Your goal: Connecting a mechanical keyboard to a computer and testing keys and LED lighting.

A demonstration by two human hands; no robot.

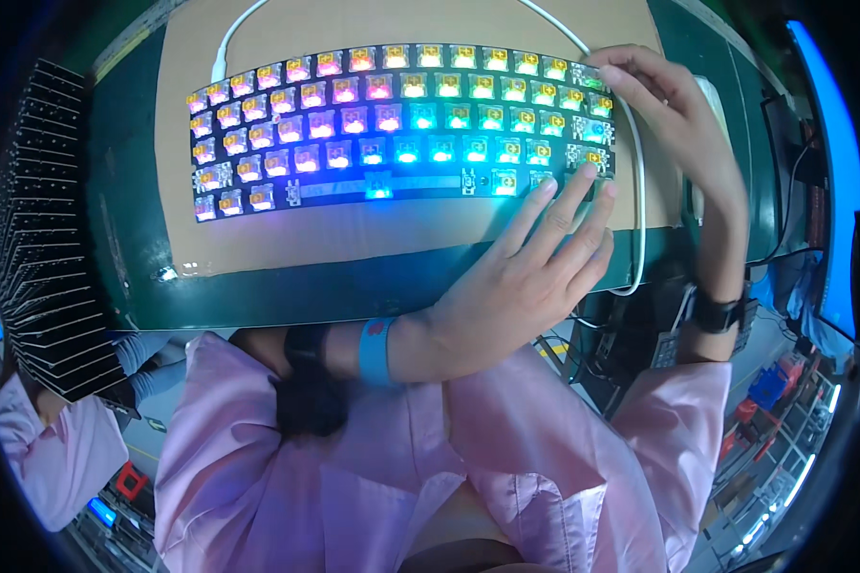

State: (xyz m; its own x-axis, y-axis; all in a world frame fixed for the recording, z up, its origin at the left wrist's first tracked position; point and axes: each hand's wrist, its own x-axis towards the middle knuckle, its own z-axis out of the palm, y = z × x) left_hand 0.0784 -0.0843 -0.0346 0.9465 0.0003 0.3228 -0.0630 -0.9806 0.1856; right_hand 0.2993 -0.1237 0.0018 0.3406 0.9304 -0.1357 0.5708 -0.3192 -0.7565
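Note:
A keyboard without keycaps (382, 119) lies on a brown cardboard sheet, its clear switches with yellow stems lit in rainbow colours. My left hand (535, 258) reaches across to the keyboard's lower right corner, fingers stretched out and slightly spread. Its fingertips rest at the switches there and hide some of them. At the upper right corner, my right hand (669, 110) has its thumb and forefinger closed together on the keyboard's edge. A white cable (222, 62) ends at the upper left edge. Another length of white cable (642, 220) passes by my right hand and loops down.
The cardboard (287, 244) covers part of a green table (258, 296). A tall rack of dark boards (48, 239) stands at the left. A lit blue screen (827, 181) is at the far right. Another person's pink sleeve (67, 458) shows at lower left.

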